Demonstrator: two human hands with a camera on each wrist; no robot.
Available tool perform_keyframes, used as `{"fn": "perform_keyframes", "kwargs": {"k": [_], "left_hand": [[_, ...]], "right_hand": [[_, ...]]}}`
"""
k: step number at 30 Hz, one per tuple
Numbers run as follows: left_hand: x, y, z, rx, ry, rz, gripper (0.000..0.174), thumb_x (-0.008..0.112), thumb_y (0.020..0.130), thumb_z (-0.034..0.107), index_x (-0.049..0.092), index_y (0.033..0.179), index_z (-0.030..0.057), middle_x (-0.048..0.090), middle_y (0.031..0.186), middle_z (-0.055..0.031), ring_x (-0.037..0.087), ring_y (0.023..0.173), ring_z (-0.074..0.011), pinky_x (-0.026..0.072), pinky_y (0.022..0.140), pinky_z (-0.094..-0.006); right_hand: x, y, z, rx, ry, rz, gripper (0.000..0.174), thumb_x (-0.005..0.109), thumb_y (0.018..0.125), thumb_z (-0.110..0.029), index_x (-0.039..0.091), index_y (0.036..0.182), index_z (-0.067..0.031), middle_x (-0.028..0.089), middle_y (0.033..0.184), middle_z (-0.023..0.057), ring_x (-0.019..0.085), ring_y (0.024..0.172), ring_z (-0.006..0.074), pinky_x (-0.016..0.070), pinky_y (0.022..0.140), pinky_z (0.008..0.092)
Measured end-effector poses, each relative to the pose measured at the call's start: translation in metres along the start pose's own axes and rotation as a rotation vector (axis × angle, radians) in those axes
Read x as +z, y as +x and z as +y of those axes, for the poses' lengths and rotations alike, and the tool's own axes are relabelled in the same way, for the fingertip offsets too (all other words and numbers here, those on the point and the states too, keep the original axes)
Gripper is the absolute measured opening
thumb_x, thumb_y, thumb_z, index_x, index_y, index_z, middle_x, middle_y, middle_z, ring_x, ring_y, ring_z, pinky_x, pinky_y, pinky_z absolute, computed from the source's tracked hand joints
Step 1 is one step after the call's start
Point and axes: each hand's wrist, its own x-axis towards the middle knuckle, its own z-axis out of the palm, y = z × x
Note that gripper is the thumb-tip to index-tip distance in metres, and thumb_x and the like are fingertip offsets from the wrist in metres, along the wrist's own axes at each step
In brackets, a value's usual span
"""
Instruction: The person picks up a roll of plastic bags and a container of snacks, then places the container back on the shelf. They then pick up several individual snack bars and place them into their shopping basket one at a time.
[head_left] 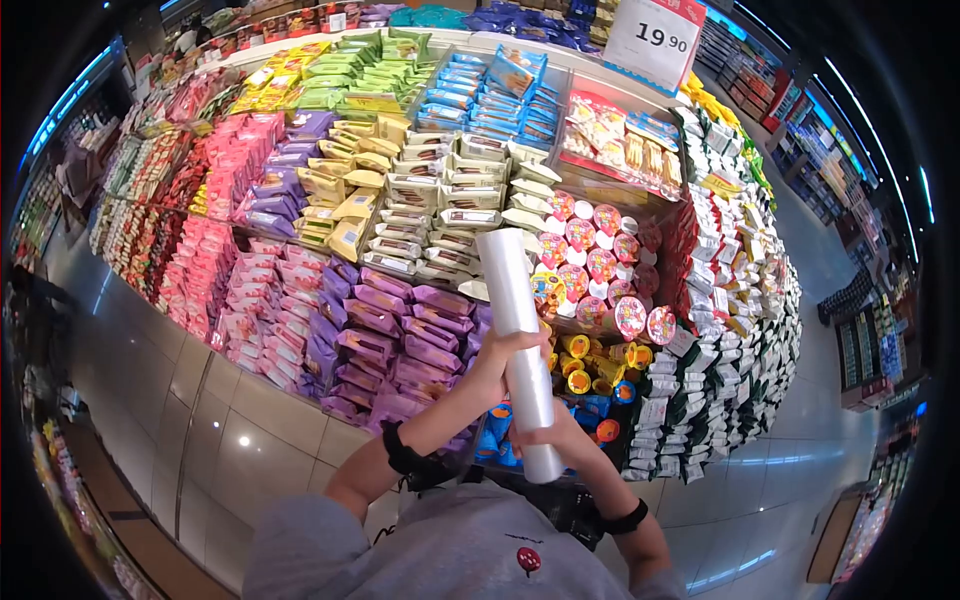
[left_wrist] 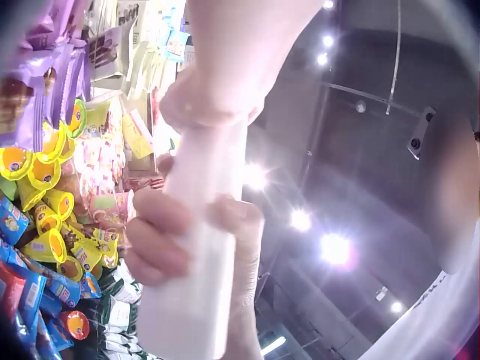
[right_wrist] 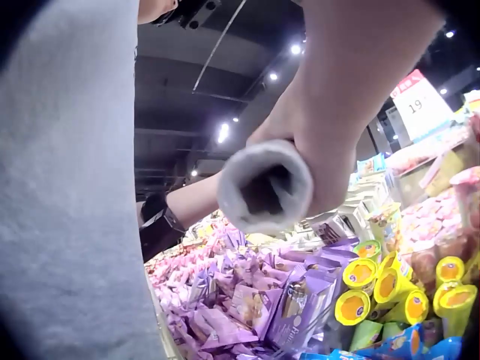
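Note:
A long white roll of clear plastic bags (head_left: 522, 310) slants over the front of a snack display. My left hand (head_left: 515, 352) grips it around the middle, fingers wrapped about the film. Lower down, my right hand (head_left: 548, 432) holds it near the bottom end. The left wrist view has the roll (left_wrist: 196, 300) in front of the right hand's curled fingers (left_wrist: 159, 236). In the right wrist view the hollow end of the roll (right_wrist: 232, 191) faces the camera, beside my right hand (right_wrist: 322, 142).
Purple snack packs (head_left: 375, 320) lie left of the roll, with cream packs (head_left: 445, 190) farther back. Yellow-lidded cups (head_left: 580, 365) and blue packs (head_left: 595, 405) sit close by the right hand. A price sign (head_left: 655, 40) stands at the back. Tiled floor (head_left: 255, 435) runs along the front left.

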Motion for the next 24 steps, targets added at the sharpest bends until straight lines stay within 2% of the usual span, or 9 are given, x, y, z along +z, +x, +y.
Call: {"fn": "perform_keyframes", "kwargs": {"k": [3,4,9,12,17,19,20,23,24], "left_hand": [[0.0,0.0,0.0,-0.023,-0.233,-0.2,0.033,0.061,0.071,0.02,0.044,0.096,0.0062,0.044,0.075,-0.0022,0.047,0.069,-0.0125,0.0411,0.064,-0.0269],[0.0,0.0,0.001,-0.015,-0.218,-0.151,0.034,0.062,0.071,0.019,0.044,0.096,0.0051,0.046,0.076,-0.0029,0.049,0.069,-0.0129,0.0421,0.063,-0.0271],[0.004,-0.004,0.003,0.075,0.075,0.182,0.029,0.064,0.071,0.019,0.049,0.09,0.0023,0.052,0.068,-0.0049,0.053,0.06,-0.0136,0.0438,0.056,-0.027],[-0.003,-0.004,-0.002,0.105,0.132,0.276,0.028,0.064,0.072,0.019,0.05,0.088,0.0014,0.053,0.062,-0.0062,0.052,0.055,-0.0141,0.0428,0.053,-0.0267],[-0.016,-0.006,0.006,-0.032,-0.186,-0.055,0.031,0.063,0.071,0.02,0.045,0.093,0.0068,0.051,0.073,-0.0029,0.052,0.065,-0.0129,0.0428,0.056,-0.0271],[-0.022,-0.005,0.005,-0.051,-0.297,-0.182,0.033,0.063,0.072,0.02,0.043,0.095,0.0083,0.048,0.079,-0.0011,0.05,0.071,-0.0124,0.0438,0.06,-0.028],[-0.022,-0.006,0.004,-0.047,-0.247,-0.1,0.033,0.063,0.072,0.02,0.043,0.095,0.0079,0.049,0.078,-0.0014,0.05,0.07,-0.0125,0.044,0.06,-0.0279],[-0.02,-0.007,0.006,0.002,-0.067,0.142,0.032,0.063,0.072,0.018,0.045,0.095,0.0052,0.05,0.075,-0.0033,0.051,0.065,-0.013,0.0446,0.058,-0.0276],[-0.02,-0.008,0.005,0.035,0.016,0.221,0.032,0.064,0.072,0.018,0.046,0.094,0.0032,0.051,0.072,-0.0048,0.052,0.062,-0.0132,0.0448,0.056,-0.0272]], "right_hand": [[0.01,-0.005,-0.002,0.041,0.309,-0.174,0.047,0.064,0.062,-0.003,0.042,0.103,-0.0033,0.054,0.069,0.01,0.056,0.057,0.0193,0.0465,0.052,0.0308],[0.012,-0.005,-0.002,0.038,0.387,-0.216,0.045,0.063,0.063,-0.002,0.042,0.103,-0.0027,0.053,0.068,0.0102,0.057,0.057,0.0195,0.0469,0.053,0.0311],[0.022,0.009,-0.003,-0.232,-0.432,0.423,0.046,0.066,0.064,-0.01,0.045,0.103,-0.0003,0.056,0.078,0.0107,0.06,0.062,0.0205,0.049,0.056,0.0338],[0.015,0.019,0.016,-0.288,-0.614,0.462,0.049,0.067,0.064,-0.01,0.044,0.107,-0.0005,0.057,0.08,0.0105,0.06,0.064,0.0199,0.0498,0.057,0.0324],[0.027,0.006,0.001,0.034,0.238,-0.077,0.039,0.067,0.063,-0.005,0.044,0.094,-0.0019,0.055,0.071,0.0105,0.058,0.058,0.0199,0.0482,0.055,0.0328],[0.023,0.009,0.005,0.058,0.311,-0.137,0.043,0.068,0.063,-0.007,0.044,0.098,-0.0011,0.056,0.074,0.0108,0.059,0.061,0.0199,0.0489,0.057,0.0331],[0.02,0.011,0.007,0.068,0.345,-0.168,0.045,0.068,0.063,-0.007,0.044,0.101,-0.0007,0.056,0.075,0.011,0.059,0.063,0.0199,0.0492,0.058,0.0332],[0.02,0.021,0.014,-0.161,-0.342,0.296,0.055,0.07,0.063,-0.011,0.043,0.11,-0.0006,0.057,0.08,0.0112,0.06,0.069,0.0208,0.0497,0.062,0.0338],[0.022,0.025,0.018,-0.225,-0.419,0.335,0.055,0.07,0.062,-0.008,0.043,0.109,-0.0016,0.056,0.08,0.0106,0.059,0.067,0.0197,0.0491,0.06,0.0336]]}}
